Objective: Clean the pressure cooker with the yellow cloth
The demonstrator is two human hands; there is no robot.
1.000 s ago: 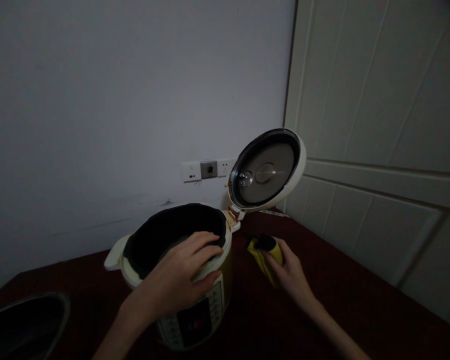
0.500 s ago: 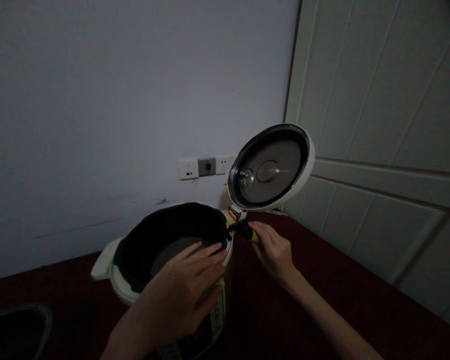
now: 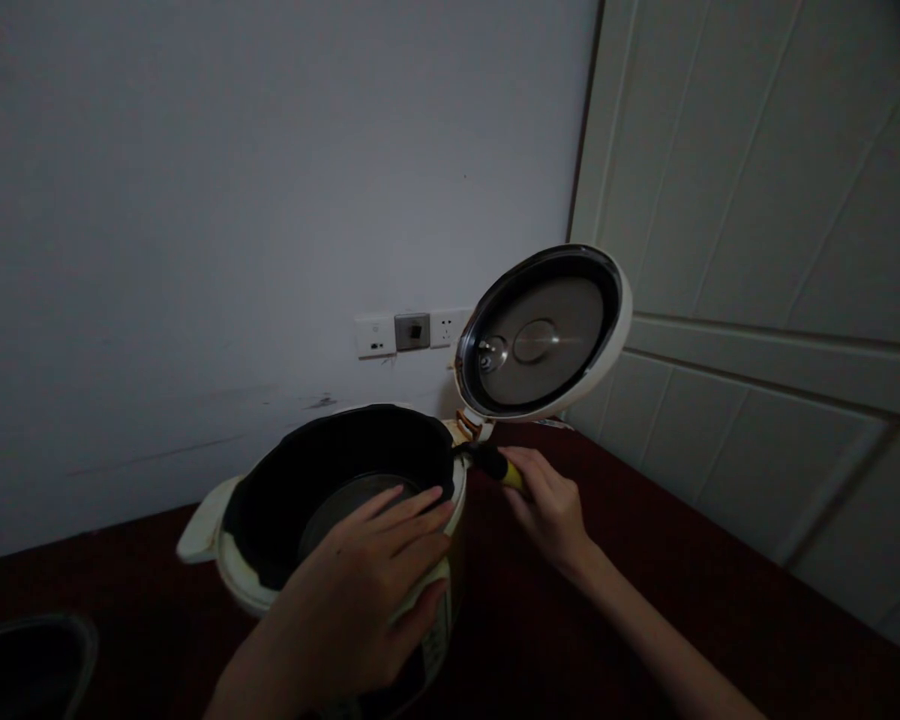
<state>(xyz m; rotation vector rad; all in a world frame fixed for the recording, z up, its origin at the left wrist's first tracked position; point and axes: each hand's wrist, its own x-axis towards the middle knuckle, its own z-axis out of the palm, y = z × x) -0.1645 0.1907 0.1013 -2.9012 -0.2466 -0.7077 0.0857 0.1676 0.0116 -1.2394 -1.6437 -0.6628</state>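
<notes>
Brought since earlier to the cooker point(image 3: 241, 580) beside its hinge point(image 3: 470, 425), a yellow-handled tool point(image 3: 489, 460) is clasped by the right hand point(image 3: 553, 508), while the rim point(image 3: 460, 488) is seemingly steadied by the spread left hand point(image 3: 367, 575).

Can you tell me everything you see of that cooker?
The round cooker sits on a dark red surface. It has a whitish rim, a pale side handle and a black inner pot. Its lid stands open, tilted on a stained hinge, the grey underside looking like metal. The left hand lies over the near rim, hiding most of the front panel. The right hand holds a yellow-and-black tool, its dark end at the rim by the hinge; whether it touches is unclear.
</notes>
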